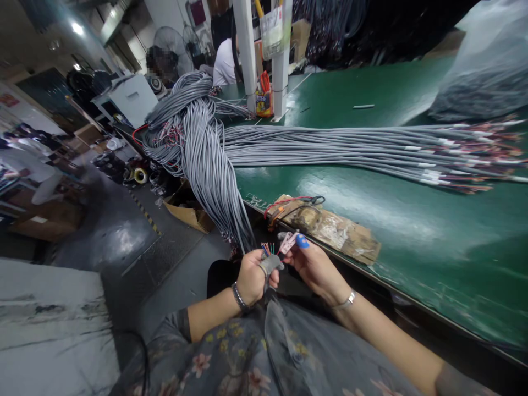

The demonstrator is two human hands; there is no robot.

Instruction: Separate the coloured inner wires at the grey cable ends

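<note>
My left hand (252,279) is closed around the end of a grey multi-core cable (270,264). Thin coloured wires (268,249), orange, blue and green among them, fan upward out of it. Beside it, my right hand (315,270), with a blue cover on the thumb, pinches a small pale pink piece with dark dots (289,242), perhaps a connector. A red wire shows between this piece and the cable end. Both hands are close together in front of my body, just off the table edge. My fingers hide part of both things.
A thick bundle of grey cables (210,148) hangs over the near table edge. More cables (330,146) stretch across the green table (454,242), stripped ends at the right. A worn wooden board (334,228) lies by the edge. White posts (247,55) stand behind.
</note>
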